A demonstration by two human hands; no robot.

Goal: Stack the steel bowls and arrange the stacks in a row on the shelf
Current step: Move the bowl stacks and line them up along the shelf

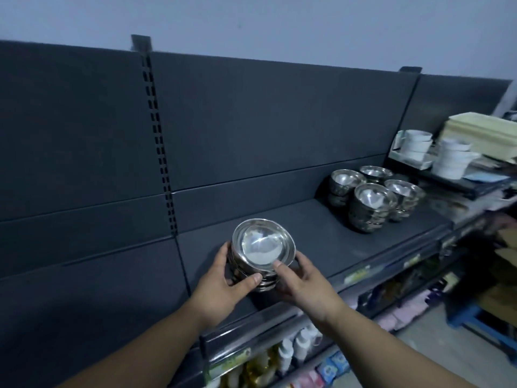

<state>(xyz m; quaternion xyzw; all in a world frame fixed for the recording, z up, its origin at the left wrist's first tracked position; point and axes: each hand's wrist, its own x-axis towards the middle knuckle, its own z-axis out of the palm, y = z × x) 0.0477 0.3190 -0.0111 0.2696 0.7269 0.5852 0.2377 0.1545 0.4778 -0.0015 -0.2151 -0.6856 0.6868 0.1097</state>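
A stack of steel bowls (263, 247) stands at the left end of the dark shelf (321, 239), its top bowl tilted toward me. My left hand (223, 284) grips the stack's left side, thumb on the front. My right hand (302, 281) holds the right side, thumb on the top bowl's rim. Several other steel bowl stacks (372, 203) cluster at the shelf's right end, two in front and two behind.
White ceramic bowls (453, 158) and cream boxes (481, 135) sit on a raised shelf at the right. Bottles (291, 351) and packets fill lower shelves below the front edge. A blue stool (475, 317) stands on the floor at right. A dark back panel (251, 121) rises behind.
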